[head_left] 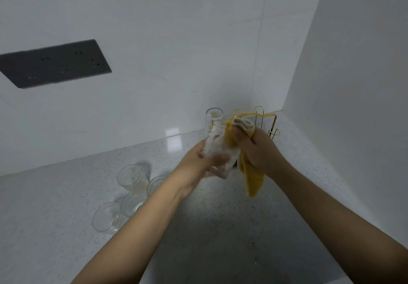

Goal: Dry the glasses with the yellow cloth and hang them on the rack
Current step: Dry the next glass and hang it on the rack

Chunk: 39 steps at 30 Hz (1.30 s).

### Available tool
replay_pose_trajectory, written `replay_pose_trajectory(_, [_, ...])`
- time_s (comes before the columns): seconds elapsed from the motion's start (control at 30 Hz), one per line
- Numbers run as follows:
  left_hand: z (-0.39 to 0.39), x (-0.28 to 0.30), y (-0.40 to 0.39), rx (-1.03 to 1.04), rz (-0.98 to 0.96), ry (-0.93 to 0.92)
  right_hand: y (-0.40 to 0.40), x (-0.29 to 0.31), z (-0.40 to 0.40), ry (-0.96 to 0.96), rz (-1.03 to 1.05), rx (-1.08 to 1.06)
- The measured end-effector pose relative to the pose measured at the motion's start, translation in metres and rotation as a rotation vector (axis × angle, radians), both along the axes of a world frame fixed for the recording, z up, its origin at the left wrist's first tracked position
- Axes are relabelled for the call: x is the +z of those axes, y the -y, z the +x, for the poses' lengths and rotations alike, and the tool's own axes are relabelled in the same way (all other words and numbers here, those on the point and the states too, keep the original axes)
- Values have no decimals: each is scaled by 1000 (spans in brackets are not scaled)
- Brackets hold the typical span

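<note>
Hands meet over the speckled counter (66, 195), near the far right corner. The left hand (198, 162) grips a clear ribbed glass (217, 149), tilted with its mouth toward the far right. The right hand (258, 149) is clenched around the yellow cloth (254, 182), whose pale bunched end sits at the glass's mouth while a yellow tail hangs down below the fist. Just behind both hands stands the gold wire rack (265, 118), with 1 glass (214, 119) upside down at its left side; whether it hangs on a prong or rests beside it is unclear. On the counter to the left, 4 more glasses (132, 177) stand upright in a close group. A dark socket panel (53, 63) is set in the far wall on the left.
</note>
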<state>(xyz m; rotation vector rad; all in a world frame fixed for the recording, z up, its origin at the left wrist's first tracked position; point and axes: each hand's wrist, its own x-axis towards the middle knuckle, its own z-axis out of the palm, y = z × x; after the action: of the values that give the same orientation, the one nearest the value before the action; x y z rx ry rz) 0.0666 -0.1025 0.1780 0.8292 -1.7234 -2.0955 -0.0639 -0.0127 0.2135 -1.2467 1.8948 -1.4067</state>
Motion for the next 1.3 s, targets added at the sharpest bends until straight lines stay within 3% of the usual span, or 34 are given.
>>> replay_pose_trajectory(0.07, [5, -6, -1, -112, 541, -192, -7, 0, -9, 127, -35, 77])
replay_pose_trajectory(0.13, [5, -9, -6, -196, 616, -222, -8, 2, -13, 159, -66, 84])
replay_pose_trajectory(0.2, [1, -4, -9, -182, 437, -130, -5, 3, -15, 96, -33, 0])
replay_pose_trajectory(0.27, [-6, 10, -15, -99, -24, 76, 0, 5, -14, -127, 37, -93])
replay_pose_trajectory(0.33, [-19, 9, -19, 21, -462, 263, 5, 5, -9, -322, -22, -105])
replay_pose_trajectory(0.43, [-34, 10, -16, 135, -575, 282, 7, 5, -7, -285, -68, -64])
replay_pose_trajectory(0.5, [-33, 9, 1, 25, -416, 162, 4, 6, -17, -91, -61, 23])
replay_pose_trajectory(0.6, [-21, 3, 12, -114, 315, -193, 0, 5, -31, 103, -53, 156])
replay_pose_trajectory(0.67, [-18, -10, 14, -177, 460, -207, 2, 4, -36, 155, -54, 224])
replay_pose_trajectory(0.73, [-21, -14, 13, -159, 403, -121, 8, 3, -38, 104, -29, 194])
replay_pose_trajectory(0.87, [-38, -6, -4, 53, -197, 182, 19, -5, -33, -205, 4, 60])
replay_pose_trajectory(0.93, [-44, -7, -5, 115, -273, 184, 21, -11, -33, -229, -22, 93])
replay_pose_trajectory(1.0, [-42, -11, 2, 77, -190, 98, 19, -11, -41, -134, 19, 148])
replay_pose_trajectory(1.2, [-39, -19, 14, -50, 368, -134, 21, -19, -61, 283, -51, 157])
replay_pose_trajectory(1.3, [-44, -19, 14, -105, 449, -165, 26, -28, -67, 386, -21, 115])
